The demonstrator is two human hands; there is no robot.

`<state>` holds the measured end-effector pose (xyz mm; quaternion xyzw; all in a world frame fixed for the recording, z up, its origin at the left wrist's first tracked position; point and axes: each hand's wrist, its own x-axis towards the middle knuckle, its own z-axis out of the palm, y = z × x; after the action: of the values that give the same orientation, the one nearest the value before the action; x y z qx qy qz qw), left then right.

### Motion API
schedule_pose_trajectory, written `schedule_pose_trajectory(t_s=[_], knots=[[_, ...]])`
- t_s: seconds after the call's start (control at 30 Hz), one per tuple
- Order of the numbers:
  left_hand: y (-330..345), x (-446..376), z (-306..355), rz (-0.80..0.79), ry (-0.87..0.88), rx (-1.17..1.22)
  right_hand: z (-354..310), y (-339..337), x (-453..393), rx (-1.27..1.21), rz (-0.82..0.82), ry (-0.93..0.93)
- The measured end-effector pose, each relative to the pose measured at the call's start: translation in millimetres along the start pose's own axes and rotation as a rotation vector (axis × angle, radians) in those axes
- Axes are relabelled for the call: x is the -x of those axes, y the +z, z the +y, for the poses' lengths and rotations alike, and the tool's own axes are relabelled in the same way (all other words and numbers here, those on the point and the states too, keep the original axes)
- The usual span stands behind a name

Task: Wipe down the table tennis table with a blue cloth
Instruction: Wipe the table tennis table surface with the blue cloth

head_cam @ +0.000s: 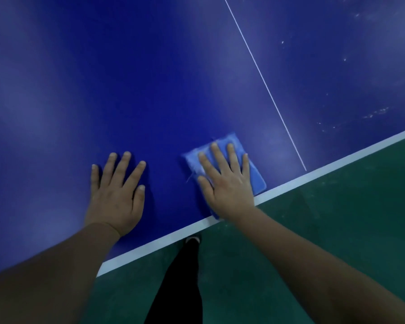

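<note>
Nearest the camera, a dark trouser leg (182, 284) and a shoe tip stand on the green floor (325, 230) just under the table's edge. Above them runs the white edge line (337, 162) of the table tennis table (150, 78), and both hands lie just past it. The right hand (227, 181) lies flat with straight, spread fingers pressing on the folded blue cloth (255, 174), which sits on the blue surface right at the near edge, one corner reaching the white border under the wrist. The left hand (117, 192) is apart from the cloth, also flat and spread, palm down on the bare tabletop, holding nothing and seemingly bracing the body. The wiping step looks to be in hand, at the near margin. Farther out the thin white centre line (262, 83) runs away, and beyond it, to the right, pale specks and smears (374, 112) mark the surface. The next move probably calls for steady downward pressure while sliding the cloth outward and across that line toward the marked patch, without letting the fold bunch. No containers are in view.
</note>
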<state>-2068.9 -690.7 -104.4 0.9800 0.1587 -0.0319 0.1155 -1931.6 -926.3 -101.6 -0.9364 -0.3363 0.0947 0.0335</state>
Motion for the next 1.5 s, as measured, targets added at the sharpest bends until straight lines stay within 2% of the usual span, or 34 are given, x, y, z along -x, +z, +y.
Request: schedule_pose_trajectory(t_s=[0.03,0.1,0.2,0.27,0.3,0.33,0.37,0.47,0.53,0.57,0.63,0.7,0.77,0.8,0.83,0.9,1.0,1.03,1.07,1.1,1.13,1.17,1.23,1.3,1.33,1.4,1.43,1.5], knots=[[0,0,0,-0.003,-0.003,-0.001,15,-4,3,0.005,-0.019,-0.062],[1,0,1,0.001,-0.003,-0.01,57,-10,-3,0.037,-0.017,-0.009],[0,0,0,0.004,-0.002,-0.014,120,-30,-28,0.009,-0.018,0.395],[0,1,-1,0.005,-0.007,-0.018,129,-40,-46,-0.096,0.024,0.651],[0,1,0,0.01,-0.01,-0.026,119,-38,-54,-0.117,0.042,0.697],[1,1,1,0.014,-0.01,-0.038,103,-35,-59,-0.102,0.061,0.658],[1,1,1,0.016,-0.009,-0.05,83,-30,-59,-0.079,0.081,0.531],[1,0,1,0.017,-0.025,-0.096,46,-19,-46,0.007,0.007,-0.089],[3,-1,7,0.023,-0.069,-0.115,83,-24,-55,0.008,-0.025,-0.3],[3,-2,15,0.04,-0.111,-0.1,113,-28,-67,0.02,-0.019,-0.294],[4,-11,40,0.086,-0.169,-0.044,181,-38,-98,0.087,0.041,-0.077],[5,-24,77,0.107,-0.158,0.002,251,-59,-121,0.051,0.035,0.326],[11,-39,121,0.097,-0.145,0.038,293,-77,-131,-0.104,0.031,0.708],[14,-46,142,0.088,-0.149,0.061,296,-80,-132,-0.146,0.047,0.809],[18,-53,163,0.082,-0.151,0.088,287,-78,-131,-0.151,0.062,0.826],[26,-64,201,0.072,-0.135,0.137,245,-63,-120,-0.079,0.098,0.634],[37,-74,248,0.046,-0.1,0.171,179,-38,-60,0.015,0.04,-0.028],[40,-76,259,0.038,-0.09,0.165,183,-35,-44,0.024,-0.005,-0.207],[44,-78,267,0.029,-0.083,0.148,203,-36,-43,0.027,-0.017,-0.298],[47,-80,272,0.022,-0.084,0.123,234,-39,-52,0.043,0.003,-0.276],[50,-82,274,0.018,-0.093,0.092,268,-44,-65,0.079,0.05,-0.154],[52,-84,275,0.016,-0.106,0.063,307,-52,-81,0.106,0.091,0.027],[54,-86,276,0.01,-0.121,0.029,380,-76,-106,0.051,0.056,0.474],[54,-85,277,-0.008,-0.134,0.02,410,-92,-118,-0.095,0.055,0.781],[53,-85,277,-0.014,-0.136,0.022,405,-91,-120,-0.124,0.078,0.842],[53,-86,278,-0.011,-0.135,0.032,358,-75,-114,-0.104,0.131,0.753],[52,-86,278,-0.006,-0.137,0.038,321,-64,-101,-0.081,0.161,0.601],[50,-87,279,0.002,-0.143,0.045,249,-42,-52,-0.042,0.125,0.154]])
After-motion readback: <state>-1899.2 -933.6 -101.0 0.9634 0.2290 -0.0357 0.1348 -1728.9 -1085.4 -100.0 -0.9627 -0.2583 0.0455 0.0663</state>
